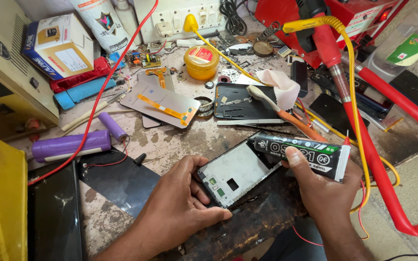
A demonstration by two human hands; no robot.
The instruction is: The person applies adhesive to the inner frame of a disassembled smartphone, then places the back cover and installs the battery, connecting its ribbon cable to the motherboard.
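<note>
Fingers of the left hand (182,203) pinch the near end of the phone frame (235,173) flat on the bench (170,140). Right hand (322,188) grips the glue tube (301,150), lying across the frame's far end.

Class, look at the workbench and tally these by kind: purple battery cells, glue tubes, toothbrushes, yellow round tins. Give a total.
Purple battery cells: 2 (long pack, single cell)
Glue tubes: 1, in the right hand
Toothbrushes: 1
Yellow round tins: 1
Total: 5
</note>
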